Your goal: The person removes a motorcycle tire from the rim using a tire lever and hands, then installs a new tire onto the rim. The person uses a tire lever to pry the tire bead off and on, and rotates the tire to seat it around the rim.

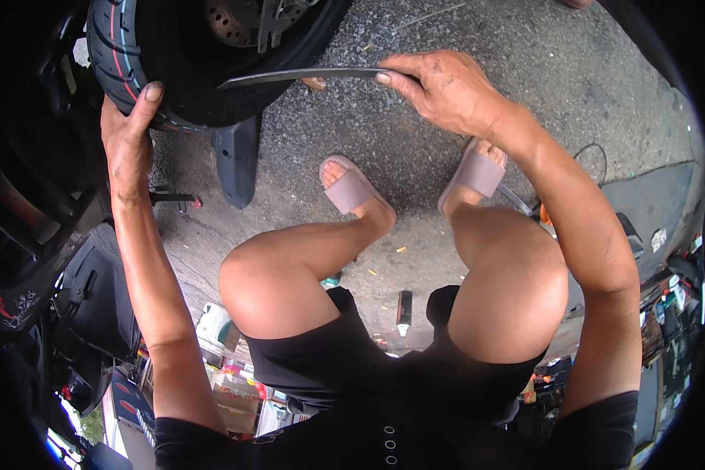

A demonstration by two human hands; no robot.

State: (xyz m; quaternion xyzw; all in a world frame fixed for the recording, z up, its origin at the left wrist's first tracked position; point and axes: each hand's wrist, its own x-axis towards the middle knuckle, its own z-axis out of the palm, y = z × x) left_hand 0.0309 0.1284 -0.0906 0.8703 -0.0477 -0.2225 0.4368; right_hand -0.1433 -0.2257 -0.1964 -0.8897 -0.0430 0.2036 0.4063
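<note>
left hand (127, 149) clasps tire (117, 47) by treaded edge; right hand (456, 92) pinches end of dark flat bar (309, 74), far tip over tire, contact unclear.

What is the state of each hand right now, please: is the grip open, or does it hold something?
Left hand: holding the black tire at its edge, fingers partly hidden.
Right hand: closed, holding a thin dark bar by one end.

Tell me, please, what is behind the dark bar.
Behind the bar is the tyre at its left end, pavement farther right, and a small tan thing near its middle, too covered to identify. The right hand hides what is behind it.
</note>
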